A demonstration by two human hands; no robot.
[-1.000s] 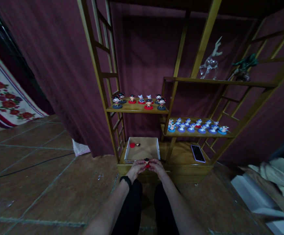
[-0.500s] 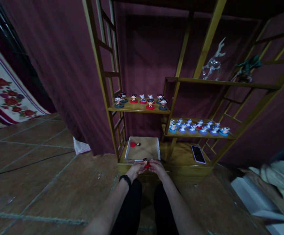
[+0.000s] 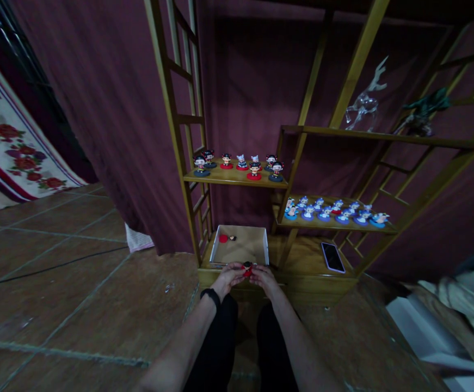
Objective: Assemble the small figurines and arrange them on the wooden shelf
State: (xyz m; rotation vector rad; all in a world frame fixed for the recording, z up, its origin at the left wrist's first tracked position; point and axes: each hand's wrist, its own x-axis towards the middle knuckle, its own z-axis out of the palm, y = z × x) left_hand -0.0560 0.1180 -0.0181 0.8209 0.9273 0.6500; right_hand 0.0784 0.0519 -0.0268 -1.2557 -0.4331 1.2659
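My left hand [image 3: 229,275] and my right hand [image 3: 263,276] meet in front of me, both pinched on a small figurine with a red base [image 3: 247,268]. They hover at the near edge of a shallow cardboard box [image 3: 265,247] on the bottom board of a wooden shelf unit [image 3: 237,178]. Inside the box lie a loose red base [image 3: 223,238] and a small dark figurine head [image 3: 232,238]. A black band sits on my left wrist.
Several red- and dark-based figurines [image 3: 240,163] stand on the middle shelf, several blue-based ones [image 3: 334,211] on the lower right shelf. A phone [image 3: 332,257] lies on the bottom board. A glass deer [image 3: 364,102] stands higher up. Bedding [image 3: 461,305] lies at right.
The view has drifted slightly, so the shelf sits further right in the frame. My hands stay together on the figurine at the box's near edge.
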